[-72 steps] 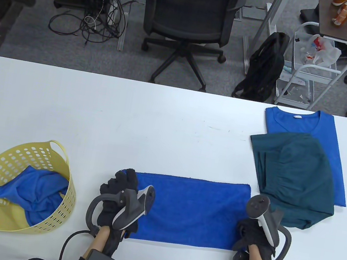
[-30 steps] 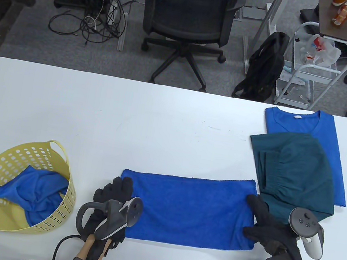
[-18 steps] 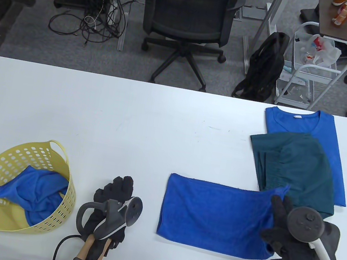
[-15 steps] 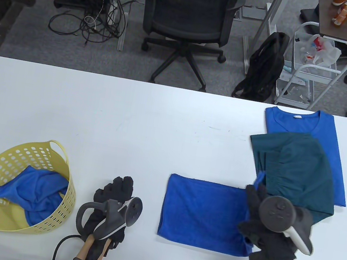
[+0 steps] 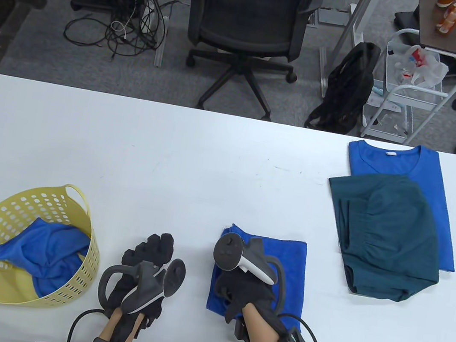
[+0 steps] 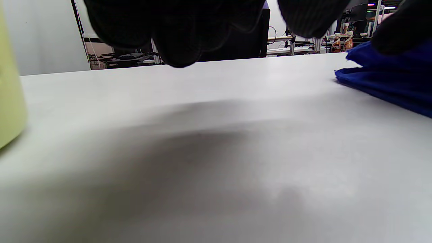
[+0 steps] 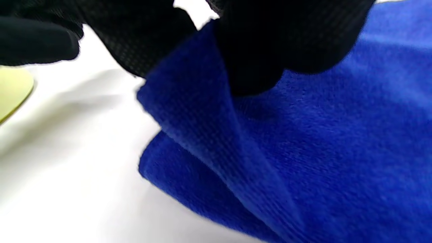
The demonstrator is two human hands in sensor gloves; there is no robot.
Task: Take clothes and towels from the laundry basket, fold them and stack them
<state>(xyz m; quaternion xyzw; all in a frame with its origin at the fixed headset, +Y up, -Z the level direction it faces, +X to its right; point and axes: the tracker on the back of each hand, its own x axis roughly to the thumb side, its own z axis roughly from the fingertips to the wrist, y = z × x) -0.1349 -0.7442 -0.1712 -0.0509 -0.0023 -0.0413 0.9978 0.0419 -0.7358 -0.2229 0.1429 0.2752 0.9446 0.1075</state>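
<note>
The white rectangular table (image 5: 169, 161) is seen with wide bare room across its middle and far-left part. Near the right edge a folded bright-blue T-shirt (image 5: 445, 192) is laid, neck toward the far edge, and a folded dark teal garment (image 5: 386, 235) is stacked on its near half. By the near-left corner a yellow perforated plastic laundry basket (image 5: 70, 211) is set — a crumpled blue garment (image 5: 46, 254) is held inside it.

Close to the near edge, right of centre, the royal-blue terry towel (image 5: 285, 271) is laid folded over on itself; its long axis is now run from the near edge toward the far edge. Its far-left corner is pinched between the curled fingers (image 7: 256, 57) of the right hand (image 5: 244, 288) and raised slightly above the lower layer.

The left hand (image 5: 147, 270) is rested on bare table between basket and towel, apart from both — its fingers (image 6: 175, 37) are loosely curled, with nothing held.
</note>
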